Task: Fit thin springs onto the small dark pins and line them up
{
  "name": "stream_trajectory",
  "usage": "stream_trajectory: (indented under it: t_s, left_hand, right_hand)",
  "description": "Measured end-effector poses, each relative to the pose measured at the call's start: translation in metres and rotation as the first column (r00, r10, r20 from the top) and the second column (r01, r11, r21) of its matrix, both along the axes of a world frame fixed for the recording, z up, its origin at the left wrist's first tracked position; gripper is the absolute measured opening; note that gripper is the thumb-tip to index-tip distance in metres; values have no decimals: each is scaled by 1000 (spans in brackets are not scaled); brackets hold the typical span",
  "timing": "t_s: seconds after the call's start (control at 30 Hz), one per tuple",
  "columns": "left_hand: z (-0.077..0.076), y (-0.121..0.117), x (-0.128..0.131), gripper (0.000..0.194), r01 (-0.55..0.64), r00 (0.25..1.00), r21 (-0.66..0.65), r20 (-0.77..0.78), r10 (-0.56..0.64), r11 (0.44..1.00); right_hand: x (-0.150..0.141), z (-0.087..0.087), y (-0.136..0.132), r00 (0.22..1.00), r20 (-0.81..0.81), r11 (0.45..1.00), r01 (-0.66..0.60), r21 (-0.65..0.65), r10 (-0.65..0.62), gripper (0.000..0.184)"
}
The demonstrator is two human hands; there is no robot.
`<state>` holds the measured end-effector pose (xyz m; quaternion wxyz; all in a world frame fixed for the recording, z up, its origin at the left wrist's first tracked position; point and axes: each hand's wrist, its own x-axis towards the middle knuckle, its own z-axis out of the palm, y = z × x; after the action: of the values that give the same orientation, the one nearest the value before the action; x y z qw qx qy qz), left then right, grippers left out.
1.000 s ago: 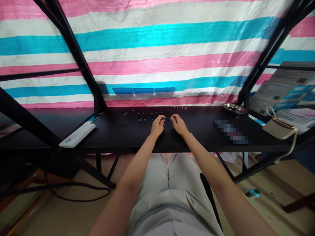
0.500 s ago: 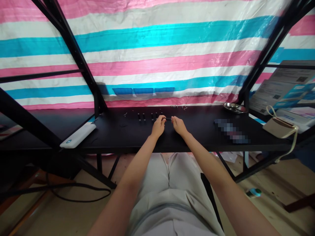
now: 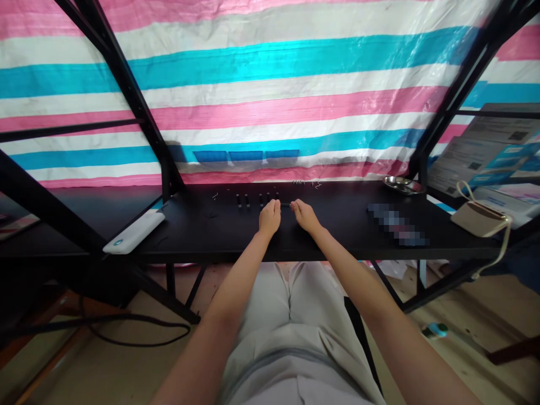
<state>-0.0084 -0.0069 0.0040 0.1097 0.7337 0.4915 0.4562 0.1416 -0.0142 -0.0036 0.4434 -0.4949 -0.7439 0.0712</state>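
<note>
Between my two hands, just above the black table (image 3: 202,230), is a thin black stick-like piece (image 3: 286,205), too small to tell its kind. My left hand (image 3: 270,216) is closed on its left end, thumb and fingers pressed together. The right end sits in the pinch of my right hand (image 3: 304,215). Behind and left of my left hand, several small black cylinders with pale ends (image 3: 243,201) stand or lie in a row. Small white squiggly bits (image 3: 298,182) lie near the table's back edge.
A white flat device (image 3: 134,232) lies at the table's left end. To the right are a blurred-out item (image 3: 396,226), a shiny metal dish (image 3: 403,185) and a beige pouch with a strap (image 3: 480,218). Black frame posts (image 3: 137,95) rise on both sides before a striped sheet (image 3: 287,107).
My left hand has turned so its back and thumb face up more, covering its fingertips. Both hands stay in about the same place with the black piece between them.
</note>
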Motion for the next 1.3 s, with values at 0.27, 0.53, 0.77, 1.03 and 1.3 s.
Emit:
stream_trajectory:
  t_s: [0.27,0.53,0.77,1.03,1.3]
  left_hand:
    - [0,1,-2,41,-42,998,-9,53,42,999]
    - [0,2,-2,36,-55,998,-9,37,55,998]
    - [-4,6,-1,8,-52,998,-43,37,53,998]
    - [-10,10,-2,7,-23,998,-11,55,23,1000]
    - [-17,15,0,10,222,975,-3,14,-221,975]
  right_hand:
    - [2,-3,0,998,-55,1000,-24,20,25,32]
    - [1,3,-4,974,218,997,43,70,-57,32]
    - [5,2,-1,834,427,934,347,87,-349,28]
    - [7,-2,0,757,490,888,453,82,-432,23]
    - [4,-3,5,825,560,997,61,53,-80,20]
